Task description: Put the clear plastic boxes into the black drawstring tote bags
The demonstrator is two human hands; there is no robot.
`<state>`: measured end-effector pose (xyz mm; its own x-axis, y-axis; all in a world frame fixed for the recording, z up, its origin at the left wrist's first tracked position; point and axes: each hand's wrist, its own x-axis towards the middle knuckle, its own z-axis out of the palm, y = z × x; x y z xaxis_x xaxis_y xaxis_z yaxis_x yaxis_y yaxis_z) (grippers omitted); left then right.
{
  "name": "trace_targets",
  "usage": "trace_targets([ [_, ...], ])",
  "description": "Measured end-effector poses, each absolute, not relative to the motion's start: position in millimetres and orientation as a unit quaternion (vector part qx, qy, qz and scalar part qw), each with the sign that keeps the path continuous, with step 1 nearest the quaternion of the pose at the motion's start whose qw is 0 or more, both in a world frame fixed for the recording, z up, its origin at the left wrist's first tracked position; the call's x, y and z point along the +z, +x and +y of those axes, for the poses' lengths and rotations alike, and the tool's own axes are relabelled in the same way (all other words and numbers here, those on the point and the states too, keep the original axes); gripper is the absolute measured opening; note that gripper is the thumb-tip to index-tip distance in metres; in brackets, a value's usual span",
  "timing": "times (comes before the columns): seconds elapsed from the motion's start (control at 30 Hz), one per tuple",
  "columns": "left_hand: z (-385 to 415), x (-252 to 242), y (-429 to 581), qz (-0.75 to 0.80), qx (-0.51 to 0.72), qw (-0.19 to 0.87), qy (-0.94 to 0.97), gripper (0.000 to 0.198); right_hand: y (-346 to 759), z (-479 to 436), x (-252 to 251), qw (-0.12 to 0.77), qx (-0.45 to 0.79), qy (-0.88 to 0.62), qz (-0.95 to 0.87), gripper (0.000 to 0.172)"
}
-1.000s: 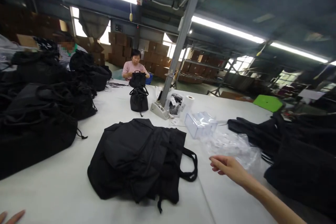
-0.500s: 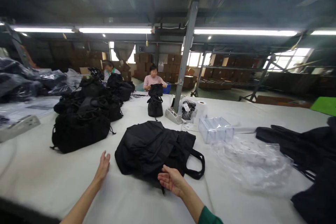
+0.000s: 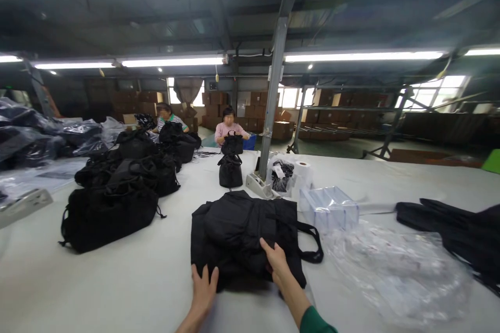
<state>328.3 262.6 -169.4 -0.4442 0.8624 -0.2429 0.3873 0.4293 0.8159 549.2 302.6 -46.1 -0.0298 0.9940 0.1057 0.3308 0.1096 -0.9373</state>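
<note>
pressing flat with the open left hand point(image 3: 203, 283) on the near edge of the black bag point(image 3: 250, 231), right hand point(image 3: 278, 263) spread loosely on top, pinning it to the white table point(image 3: 117, 281)

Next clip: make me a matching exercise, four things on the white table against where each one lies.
Things:
1. flat black bag
2. clear plastic box
3. white paper roll
4. crumpled clear wrap

Places:
A. beside the metal post
B. under both hands, left hand and right hand
C. near-right part of the table
D. just right of the flat bag's handles

Pairs: 1-B, 2-D, 3-A, 4-C
</note>
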Motion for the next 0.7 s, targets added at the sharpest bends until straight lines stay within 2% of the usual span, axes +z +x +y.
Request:
trace_targets([
  [0.1,256,-158,327,0.745,0.366,0.384,0.404,0.093,553,321,-29,0.477,0.313,-0.555,-0.605,0.047],
  [0.23,226,-136,304,0.688,0.391,0.482,0.376,0.073,540,328,25,0.516,0.234,-0.519,-0.639,0.052],
  [0.3,205,-123,289,0.661,0.445,0.517,0.312,0.068,536,318,60,0.523,0.206,-0.485,-0.669,0.052],
  [0.37,181,-109,274,0.637,0.521,0.508,0.252,0.064,540,294,97,0.512,0.189,-0.446,-0.709,0.051],
  [0.43,152,-89,261,0.616,0.581,0.471,0.245,0.061,552,255,127,0.469,0.168,-0.386,-0.776,0.047],
  [0.53,99,-49,252,0.587,0.634,0.374,0.336,0.061,575,183,149,0.342,0.156,-0.272,-0.886,0.032],
  [0.63,49,-11,262,0.541,0.648,0.241,0.479,0.068,587,120,130,0.222,0.19,-0.242,-0.925,0.029],
  [0.7,27,-1,276,0.51,0.603,0.214,0.575,0.08,588,93,98,0.171,0.216,-0.254,-0.927,0.04],
])
